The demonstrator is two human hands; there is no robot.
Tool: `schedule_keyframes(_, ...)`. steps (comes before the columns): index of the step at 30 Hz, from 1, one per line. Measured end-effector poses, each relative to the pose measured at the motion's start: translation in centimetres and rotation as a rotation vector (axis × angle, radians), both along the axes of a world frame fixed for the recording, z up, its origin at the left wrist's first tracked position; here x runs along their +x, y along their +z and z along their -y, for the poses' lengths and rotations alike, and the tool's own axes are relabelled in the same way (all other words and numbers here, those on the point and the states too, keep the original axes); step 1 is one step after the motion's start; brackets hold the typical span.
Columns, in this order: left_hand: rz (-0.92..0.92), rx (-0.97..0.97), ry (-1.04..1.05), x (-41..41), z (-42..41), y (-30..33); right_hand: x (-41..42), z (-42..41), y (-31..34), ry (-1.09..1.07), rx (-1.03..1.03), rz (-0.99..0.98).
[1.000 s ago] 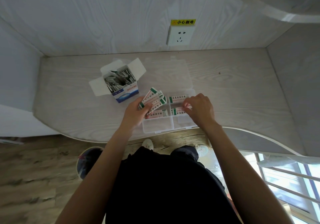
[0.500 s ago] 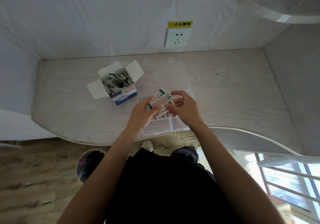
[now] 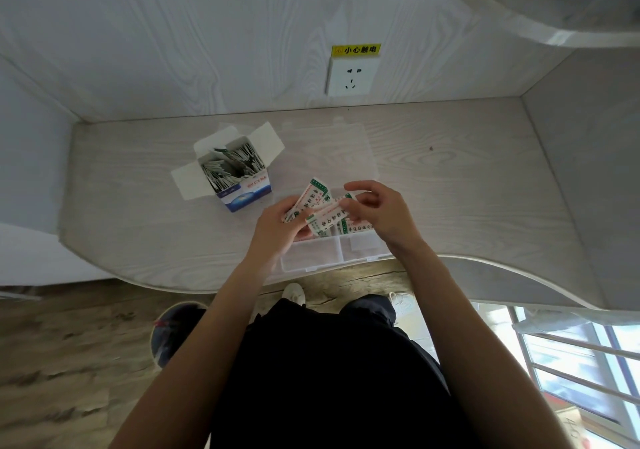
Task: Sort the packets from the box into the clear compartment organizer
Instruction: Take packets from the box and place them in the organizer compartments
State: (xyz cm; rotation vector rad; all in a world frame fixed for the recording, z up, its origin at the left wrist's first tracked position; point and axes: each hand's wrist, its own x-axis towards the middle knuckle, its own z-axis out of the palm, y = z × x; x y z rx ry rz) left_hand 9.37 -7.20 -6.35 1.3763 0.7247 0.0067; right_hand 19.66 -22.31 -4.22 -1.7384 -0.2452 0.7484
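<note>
Behind packets [image 3: 313,202]: socket [image 3: 351,77], label [image 3: 356,50].

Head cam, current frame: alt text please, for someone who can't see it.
Over a clear compartment organizer at the desk's near edge, the left hand holds a fan of packets while the right hand pinches one packet. An open box of more packets stands behind, to the left.

Desk [image 3: 450,178] – box [image 3: 242,185] & clear organizer [image 3: 311,261] on it.
</note>
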Motion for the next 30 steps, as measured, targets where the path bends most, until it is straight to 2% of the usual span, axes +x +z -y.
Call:
schedule_keyframes(4, 0.014, -0.067, -0.020, 0.1, 0.3, 0.5, -0.2, -0.3, -0.6, -0.016, -0.043, 0.024)
schedule_keyframes(13, -0.042, -0.073, -0.104, -0.1, 0.5, 0.6, -0.7, -0.5, -1.1, 0.036, -0.062, -0.016)
schedule_keyframes(17, -0.017, 0.012, -0.063, 0.0, 0.6, 0.2, -0.8, -0.2, -1.1, 0.054, -0.085, 0.036)
schedule_keyframes(22, -0.030, 0.023, 0.019, 0.4, 0.6, 0.1, -0.9, 0.7, -1.3, 0.110, -0.115, 0.070)
schedule_keyframes(26, -0.016, 0.116, 0.063, 0.9, 1.1, 0.1, -0.6, 2.0, -0.9, 0.032, -0.070, 0.011)
schedule_keyframes(28, -0.027, 0.215, 0.026, 1.3, 1.6, 0.2, -0.5, 2.4, -0.6, -0.016, -0.014, -0.029)
schedule_keyframes(30, -0.048, 0.210, -0.022, 1.7, 2.3, 0.2, -0.5, 2.5, -0.6, -0.038, -0.017, -0.026)
